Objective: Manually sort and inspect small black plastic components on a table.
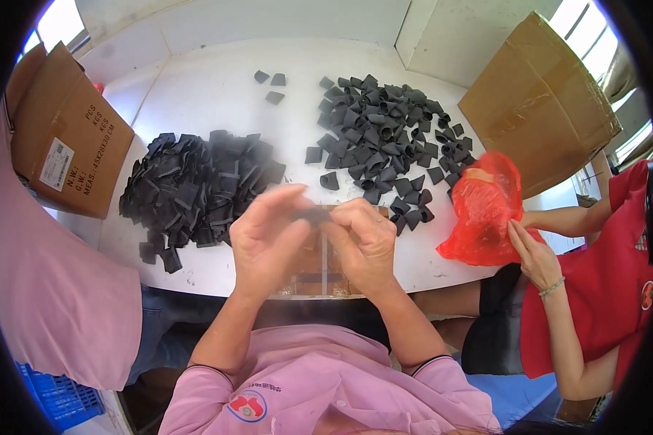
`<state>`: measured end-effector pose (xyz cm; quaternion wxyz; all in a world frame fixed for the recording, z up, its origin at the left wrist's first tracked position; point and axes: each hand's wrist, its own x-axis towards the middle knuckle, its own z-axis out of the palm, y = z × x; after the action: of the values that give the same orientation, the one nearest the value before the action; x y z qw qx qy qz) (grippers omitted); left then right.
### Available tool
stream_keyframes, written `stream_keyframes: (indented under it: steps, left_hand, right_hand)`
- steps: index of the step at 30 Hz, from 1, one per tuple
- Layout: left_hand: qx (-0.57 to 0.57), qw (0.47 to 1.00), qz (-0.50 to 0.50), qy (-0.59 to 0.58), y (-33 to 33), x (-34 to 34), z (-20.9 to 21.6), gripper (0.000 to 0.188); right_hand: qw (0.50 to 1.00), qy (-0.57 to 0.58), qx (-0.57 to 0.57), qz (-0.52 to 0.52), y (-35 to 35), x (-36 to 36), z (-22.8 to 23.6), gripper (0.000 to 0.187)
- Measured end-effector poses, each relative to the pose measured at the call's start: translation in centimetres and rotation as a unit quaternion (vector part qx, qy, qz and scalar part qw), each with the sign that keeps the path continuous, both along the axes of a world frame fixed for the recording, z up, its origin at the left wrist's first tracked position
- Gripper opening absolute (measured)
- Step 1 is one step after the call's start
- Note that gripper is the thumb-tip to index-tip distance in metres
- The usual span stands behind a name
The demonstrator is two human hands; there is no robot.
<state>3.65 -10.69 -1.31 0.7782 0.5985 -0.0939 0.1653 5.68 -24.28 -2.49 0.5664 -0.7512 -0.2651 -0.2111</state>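
Note:
My left hand (263, 239), smeared by motion, has its thumb and fingers spread apart beside a small dark grey fabric piece (313, 214). Whether the left fingertips touch it cannot be made out. My right hand (366, 243) is closed, pinching that piece between thumb and fingers. Both hands are above the table's near edge, over a taped brown cardboard piece (305, 264). Just left of them is a heap of flat dark fabric pieces (189, 188). Farther right spreads a pile of small dark pieces with a rounded, opened-out shape (384, 123).
Three loose dark pieces (274, 97) lie on the far part of the white table (218, 80). Cardboard boxes stand at left (72, 138) and right (540, 101). A co-worker in red (584, 290) handles a red plastic bag (486, 210). Another person's pink sleeve (72, 275) is at left.

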Motion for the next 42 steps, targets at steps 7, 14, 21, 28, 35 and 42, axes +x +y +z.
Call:
stream_keyframes:
  steps: [7, 14, 21, 28, 35, 42]
  left_hand:
    - [0.312, 0.934, 0.095, -0.145, 0.3, 1.2, 1.5, 0.015]
    - [0.060, 0.994, 0.062, -0.062, 0.7, 1.1, -1.5, 0.013]
    - [0.118, 0.986, 0.081, -0.090, 0.0, 1.3, -1.7, 0.012]
    - [0.188, 0.965, 0.115, -0.141, -0.3, 0.7, -2.0, 0.009]
    - [0.240, 0.942, 0.233, -0.031, 2.4, 4.4, -6.7, 0.014]
    - [0.629, 0.709, 0.311, 0.075, 5.3, 15.3, -9.9, 0.025]
  right_hand:
    - [0.999, 0.038, 0.009, 0.026, -0.2, 0.5, 0.6, 0.010]
    - [0.998, 0.033, -0.044, 0.040, 0.6, 0.3, 1.7, 0.010]
    - [0.999, -0.037, -0.003, 0.003, 0.9, 0.5, -0.6, 0.013]
    - [0.986, -0.148, -0.040, -0.066, 1.3, 0.0, -1.1, 0.015]
    - [0.924, 0.256, 0.272, 0.083, -2.1, 3.1, 1.8, 0.016]
    - [0.878, 0.380, 0.291, 0.011, -3.6, 1.2, -3.7, 0.024]
